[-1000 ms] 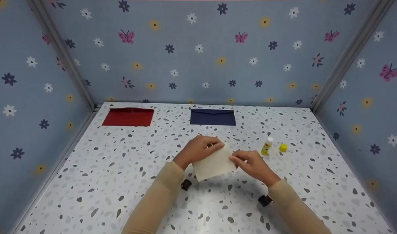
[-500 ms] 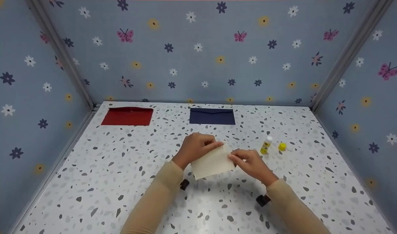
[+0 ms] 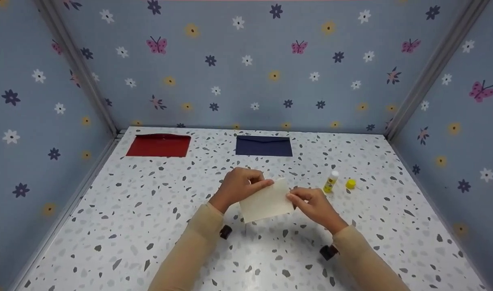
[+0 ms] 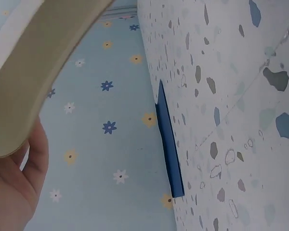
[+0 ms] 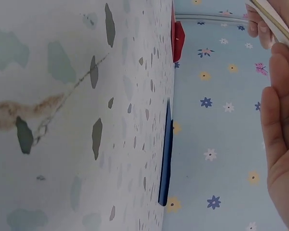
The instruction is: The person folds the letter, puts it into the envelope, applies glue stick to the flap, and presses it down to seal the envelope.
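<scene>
A cream piece of paper [image 3: 266, 204], seemingly folded, is held up off the table between both hands. My left hand [image 3: 240, 186] grips its upper left part, thumb on the near face and fingers behind. At its right edge my right hand [image 3: 313, 204] pinches the paper between thumb and fingers. The left wrist view shows the paper [image 4: 33, 72] bowed in front of the left hand [image 4: 19, 187]. In the right wrist view, the paper's edge [image 5: 279, 24] appears above the right hand's fingers [image 5: 274, 115]. What lies inside the paper is hidden.
A red envelope [image 3: 159, 146] lies at the back left and a dark blue envelope [image 3: 264, 146] at the back middle. On the right, a glue stick [image 3: 330, 182] stands beside a yellow cap [image 3: 350, 184]. Flower-patterned panels [image 3: 246, 72] enclose the speckled table [image 3: 129, 226].
My left hand has shifted slightly left along the paper, uncovering more of its upper corner. The right hand keeps its pinch, almost still.
</scene>
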Demonstrator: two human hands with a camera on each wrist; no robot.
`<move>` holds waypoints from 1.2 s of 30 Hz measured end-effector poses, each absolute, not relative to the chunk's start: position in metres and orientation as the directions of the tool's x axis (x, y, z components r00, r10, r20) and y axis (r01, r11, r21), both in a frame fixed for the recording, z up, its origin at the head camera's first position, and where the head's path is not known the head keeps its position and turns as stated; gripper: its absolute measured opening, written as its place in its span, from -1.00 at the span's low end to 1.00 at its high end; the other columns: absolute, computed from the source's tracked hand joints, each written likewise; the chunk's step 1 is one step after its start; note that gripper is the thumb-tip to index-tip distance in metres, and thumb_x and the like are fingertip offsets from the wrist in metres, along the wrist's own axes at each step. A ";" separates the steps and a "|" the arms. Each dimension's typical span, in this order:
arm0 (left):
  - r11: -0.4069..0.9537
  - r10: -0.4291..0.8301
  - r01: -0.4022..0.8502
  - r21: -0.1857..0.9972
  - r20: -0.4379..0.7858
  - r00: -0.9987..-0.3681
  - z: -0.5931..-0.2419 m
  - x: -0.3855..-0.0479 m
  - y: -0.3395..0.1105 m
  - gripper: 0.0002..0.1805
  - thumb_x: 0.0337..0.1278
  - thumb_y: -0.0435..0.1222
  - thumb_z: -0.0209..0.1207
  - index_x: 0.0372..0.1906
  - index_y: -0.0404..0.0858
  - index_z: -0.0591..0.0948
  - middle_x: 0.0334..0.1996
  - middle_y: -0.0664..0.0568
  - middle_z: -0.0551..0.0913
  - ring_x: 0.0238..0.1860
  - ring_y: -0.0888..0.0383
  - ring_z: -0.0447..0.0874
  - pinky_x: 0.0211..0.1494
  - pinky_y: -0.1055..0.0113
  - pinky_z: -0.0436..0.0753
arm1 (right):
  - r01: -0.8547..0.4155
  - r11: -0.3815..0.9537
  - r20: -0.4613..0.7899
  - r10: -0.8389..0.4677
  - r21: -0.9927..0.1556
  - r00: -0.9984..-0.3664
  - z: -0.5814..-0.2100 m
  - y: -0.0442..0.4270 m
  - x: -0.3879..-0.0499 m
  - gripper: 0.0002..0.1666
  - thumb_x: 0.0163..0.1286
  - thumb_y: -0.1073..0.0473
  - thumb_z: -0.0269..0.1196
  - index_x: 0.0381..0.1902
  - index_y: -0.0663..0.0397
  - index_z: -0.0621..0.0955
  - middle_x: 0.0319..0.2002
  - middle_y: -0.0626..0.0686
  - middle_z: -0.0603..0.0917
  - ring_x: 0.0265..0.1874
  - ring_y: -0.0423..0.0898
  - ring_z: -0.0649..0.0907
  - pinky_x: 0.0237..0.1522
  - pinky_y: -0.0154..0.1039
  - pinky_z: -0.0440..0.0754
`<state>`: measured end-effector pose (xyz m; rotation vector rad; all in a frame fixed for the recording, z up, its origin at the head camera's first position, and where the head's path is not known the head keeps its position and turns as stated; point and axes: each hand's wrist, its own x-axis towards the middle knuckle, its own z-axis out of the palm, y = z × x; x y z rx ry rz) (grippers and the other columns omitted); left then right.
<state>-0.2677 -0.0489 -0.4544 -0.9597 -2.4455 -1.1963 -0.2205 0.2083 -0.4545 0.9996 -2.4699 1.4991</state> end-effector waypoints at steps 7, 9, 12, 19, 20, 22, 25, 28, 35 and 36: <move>0.370 0.520 0.646 0.668 0.427 -0.740 -0.456 -0.264 -0.047 -0.66 0.31 0.01 0.25 -0.52 -0.06 0.69 -0.62 0.26 0.58 -0.62 0.30 0.47 -0.57 0.40 0.49 | -0.463 0.336 0.265 -0.494 -0.820 -0.828 -0.466 0.213 -0.230 -0.71 0.62 0.25 0.01 -0.03 0.21 0.66 -0.25 0.02 0.74 -0.33 -0.11 0.70 -0.20 -0.04 0.71; 0.367 0.550 0.647 0.668 0.405 -0.731 -0.457 -0.263 -0.044 -0.64 0.31 0.03 0.25 -0.53 -0.06 0.68 -0.62 0.27 0.58 -0.63 0.30 0.47 -0.58 0.39 0.49 | -0.446 0.341 0.258 -0.475 -0.828 -0.841 -0.471 0.213 -0.235 -0.71 0.64 0.21 -0.02 0.02 0.18 0.63 -0.20 0.02 0.73 -0.30 -0.12 0.69 -0.19 -0.06 0.70; 0.373 0.578 0.634 0.677 0.365 -0.730 -0.458 -0.261 -0.040 -0.63 0.30 0.07 0.24 -0.53 -0.05 0.68 -0.63 0.27 0.59 -0.68 0.30 0.48 -0.61 0.39 0.51 | -0.465 0.332 0.286 -0.465 -0.821 -0.838 -0.474 0.211 -0.242 -0.76 0.62 0.16 0.03 -0.01 0.11 0.61 -0.16 0.01 0.70 -0.29 -0.09 0.66 -0.21 -0.13 0.68; 0.437 0.577 0.613 0.658 0.317 -0.752 -0.459 -0.261 -0.039 -0.63 0.28 0.09 0.25 -0.53 -0.03 0.71 -0.65 0.29 0.59 -0.71 0.31 0.47 -0.62 0.40 0.50 | -0.480 0.319 0.265 -0.532 -0.817 -0.804 -0.468 0.213 -0.247 -0.80 0.55 0.05 0.15 -0.17 -0.04 0.68 -0.21 -0.08 0.73 -0.27 -0.09 0.72 -0.22 -0.15 0.72; 0.446 0.584 0.619 0.647 0.314 -0.749 -0.458 -0.261 -0.040 -0.63 0.27 0.09 0.25 -0.54 -0.03 0.71 -0.65 0.30 0.59 -0.71 0.31 0.46 -0.62 0.40 0.50 | -0.486 0.326 0.263 -0.539 -0.811 -0.800 -0.467 0.214 -0.248 -0.79 0.55 0.03 0.16 -0.19 -0.06 0.68 -0.22 -0.10 0.74 -0.28 -0.10 0.72 -0.23 -0.12 0.73; 0.464 0.593 0.639 0.613 0.321 -0.739 -0.456 -0.261 -0.042 -0.62 0.27 0.11 0.24 -0.54 -0.02 0.70 -0.65 0.31 0.58 -0.70 0.33 0.46 -0.62 0.41 0.49 | -0.517 0.344 0.280 -0.548 -0.783 -0.788 -0.464 0.216 -0.249 -0.79 0.54 0.01 0.16 -0.21 -0.07 0.68 -0.26 -0.13 0.74 -0.33 -0.11 0.72 -0.27 -0.10 0.73; 0.489 0.588 0.658 0.572 0.341 -0.733 -0.452 -0.262 -0.048 -0.60 0.26 0.12 0.25 -0.58 -0.02 0.67 -0.68 0.30 0.55 -0.70 0.33 0.44 -0.62 0.41 0.46 | -0.555 0.358 0.310 -0.551 -0.751 -0.775 -0.461 0.218 -0.251 -0.79 0.54 0.01 0.16 -0.24 -0.07 0.67 -0.29 -0.16 0.74 -0.37 -0.12 0.71 -0.30 -0.10 0.72; 0.513 0.575 0.655 0.554 0.344 -0.742 -0.452 -0.262 -0.055 -0.58 0.24 0.12 0.26 -0.63 0.01 0.63 -0.72 0.31 0.51 -0.70 0.34 0.39 -0.61 0.42 0.39 | -0.560 0.376 0.317 -0.540 -0.738 -0.780 -0.461 0.220 -0.251 -0.80 0.54 0.02 0.17 -0.25 -0.08 0.66 -0.30 -0.17 0.74 -0.38 -0.14 0.71 -0.31 -0.15 0.72; 0.498 0.601 0.674 0.545 0.343 -0.722 -0.457 -0.259 -0.062 -0.50 0.27 0.11 0.24 -0.69 -0.03 0.44 -0.75 0.29 0.34 -0.68 0.37 0.28 -0.59 0.46 0.30 | -0.535 0.390 0.281 -0.544 -0.750 -0.790 -0.465 0.221 -0.247 -0.81 0.52 0.07 0.19 -0.26 -0.01 0.67 -0.29 -0.10 0.74 -0.37 -0.14 0.71 -0.29 -0.10 0.73; 0.492 0.602 0.676 0.548 0.347 -0.719 -0.457 -0.258 -0.063 -0.49 0.26 0.11 0.25 -0.70 -0.04 0.43 -0.75 0.29 0.33 -0.67 0.37 0.27 -0.59 0.46 0.31 | -0.530 0.390 0.277 -0.543 -0.753 -0.793 -0.466 0.220 -0.247 -0.82 0.52 0.09 0.19 -0.26 0.00 0.67 -0.28 -0.09 0.74 -0.36 -0.14 0.71 -0.29 -0.10 0.72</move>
